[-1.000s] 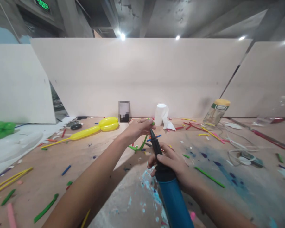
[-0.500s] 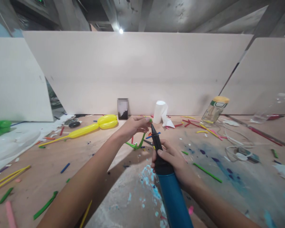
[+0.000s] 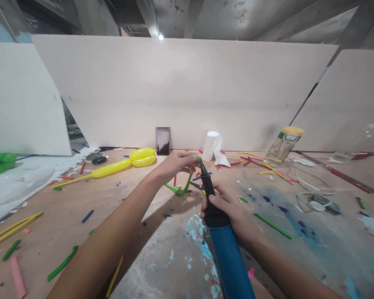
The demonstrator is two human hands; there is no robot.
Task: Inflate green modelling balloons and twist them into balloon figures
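Note:
My left hand point(image 3: 182, 162) pinches the end of a green balloon point(image 3: 200, 158) between thumb and fingertips. The limp, uninflated rest of that balloon appears to hang below the hand, down to the tabletop. My right hand point(image 3: 222, 203) is wrapped around the black neck of a blue balloon pump point(image 3: 229, 253). The pump's tapered nozzle points up and away from me, its tip at or just beside the green end. Whether the balloon's mouth is over the tip I cannot tell.
An inflated yellow balloon point(image 3: 112, 168) lies left of a propped phone point(image 3: 163, 141). Behind are a paper roll point(image 3: 210, 146), a tilted yellow-capped bottle point(image 3: 285, 145) and white boards point(image 3: 187, 91). Balloon scraps litter the paint-stained table point(image 3: 162, 265). A cable point(image 3: 311, 178) lies right.
The camera view has shifted slightly. My left hand holds the green balloon end and my right hand grips the pump as before, with the nozzle tip still close to the balloon.

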